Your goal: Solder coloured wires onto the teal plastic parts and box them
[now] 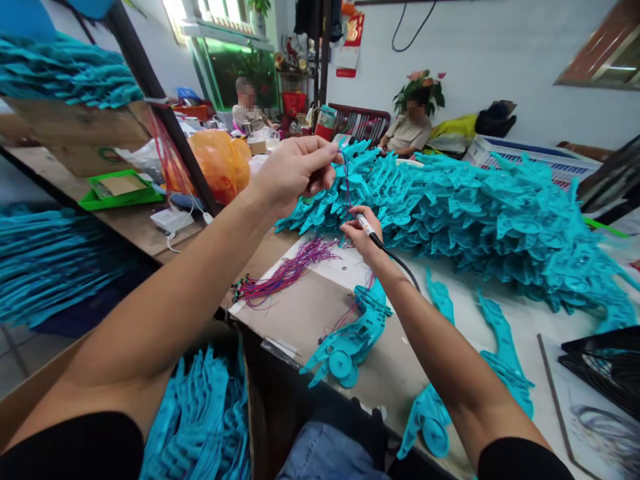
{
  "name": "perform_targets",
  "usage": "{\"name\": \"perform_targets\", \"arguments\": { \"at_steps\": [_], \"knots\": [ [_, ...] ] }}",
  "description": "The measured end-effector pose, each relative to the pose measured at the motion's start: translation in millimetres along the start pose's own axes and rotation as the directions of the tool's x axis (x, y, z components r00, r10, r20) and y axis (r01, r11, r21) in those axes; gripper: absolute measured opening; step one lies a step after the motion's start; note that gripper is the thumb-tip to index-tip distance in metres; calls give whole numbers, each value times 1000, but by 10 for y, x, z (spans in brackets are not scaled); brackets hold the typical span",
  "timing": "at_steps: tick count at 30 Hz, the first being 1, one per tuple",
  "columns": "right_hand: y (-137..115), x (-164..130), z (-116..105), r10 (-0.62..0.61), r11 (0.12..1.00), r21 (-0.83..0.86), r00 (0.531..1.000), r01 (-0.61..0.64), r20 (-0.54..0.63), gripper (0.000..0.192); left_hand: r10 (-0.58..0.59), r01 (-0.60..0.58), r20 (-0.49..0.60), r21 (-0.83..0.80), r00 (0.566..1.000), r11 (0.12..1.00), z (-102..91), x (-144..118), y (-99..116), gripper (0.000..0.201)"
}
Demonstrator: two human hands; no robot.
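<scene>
My left hand (299,170) is raised over the table, thumb and forefinger pinched on thin red and blue wires (347,177) that hang down toward my right hand. My right hand (364,233) grips a soldering iron (369,229) with a white handle and a black cord; its tip is hidden. A bundle of red, blue and purple wires (287,270) lies on a white sheet just left of my right hand. Nearer to me, a turquoise plastic part (357,333) with a round disc rests on the table, thin wires beside it.
A large heap of turquoise parts (465,207) covers the back right. More lie at right (503,333) and in a carton (200,420) by my lap. A dark post (165,100), green tray (120,189) and orange bag (220,160) stand left. Two people sit beyond.
</scene>
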State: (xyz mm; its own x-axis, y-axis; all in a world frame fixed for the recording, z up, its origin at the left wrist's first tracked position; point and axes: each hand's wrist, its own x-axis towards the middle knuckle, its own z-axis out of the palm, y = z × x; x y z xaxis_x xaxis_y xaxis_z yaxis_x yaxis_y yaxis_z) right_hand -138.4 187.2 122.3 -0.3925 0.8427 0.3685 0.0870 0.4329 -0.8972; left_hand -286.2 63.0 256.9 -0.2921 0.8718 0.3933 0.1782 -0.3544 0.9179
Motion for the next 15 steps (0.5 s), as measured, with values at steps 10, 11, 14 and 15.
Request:
{"name": "perform_targets", "arguments": {
  "at_steps": [10,11,14,15],
  "knots": [
    [-9,37,-63,57,972,231,998,-47,-37,50,-299,292,26,141,954,946,143,-175,-1376,20],
    [-20,43,-76,50,969,245,998,-43,-23,50,-307,302,7,162,952,939,184,-161,-1505,21],
    [-43,49,-120,34,959,279,999,-41,30,49,-315,303,49,168,948,938,276,-93,-1752,24],
    [-45,47,-134,29,955,293,999,-38,33,49,-325,309,78,163,943,937,294,-69,-1801,24]
  ]
}}
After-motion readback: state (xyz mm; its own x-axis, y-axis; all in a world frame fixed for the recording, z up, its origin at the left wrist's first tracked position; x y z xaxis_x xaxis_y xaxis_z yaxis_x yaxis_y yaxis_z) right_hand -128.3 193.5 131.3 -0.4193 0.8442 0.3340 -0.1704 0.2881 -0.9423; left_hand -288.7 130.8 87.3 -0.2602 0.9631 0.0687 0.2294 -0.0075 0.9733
